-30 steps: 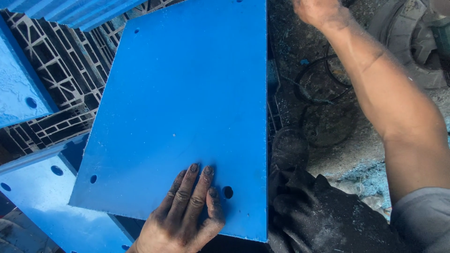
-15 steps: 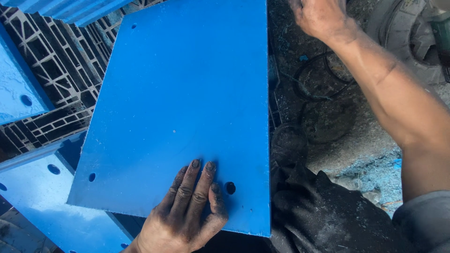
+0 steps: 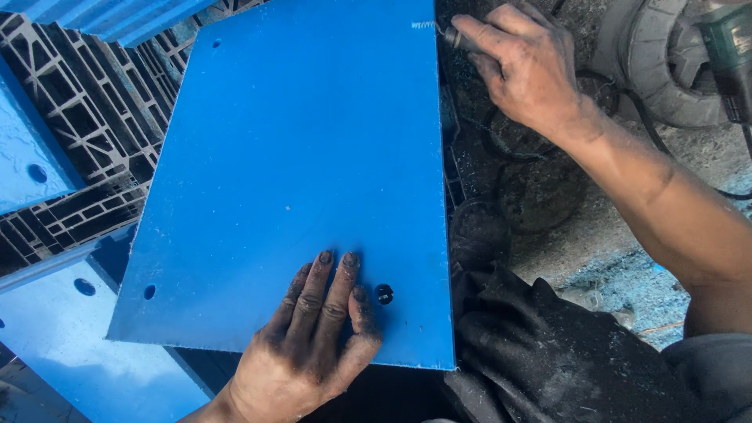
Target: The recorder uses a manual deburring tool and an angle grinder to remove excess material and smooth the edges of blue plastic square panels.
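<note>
The blue panel (image 3: 298, 180) lay flat over a black lattice pallet (image 3: 78, 133). The left hand (image 3: 309, 345) pressed palm-down, fingers spread, on the panel's near edge beside a drilled hole (image 3: 384, 294). The right hand (image 3: 525, 66) pinched a small scraping tool (image 3: 448, 35) against the panel's far right corner.

Strong daylight is hitting the blue panel (image 3: 298, 172) evenly, no real glare. Shadows are sitting soft under the left hand (image 3: 309, 345) and in the dark grating (image 3: 86, 133). Everything's looking sharp, and straight edges are bowing a bit toward the corners.
</note>
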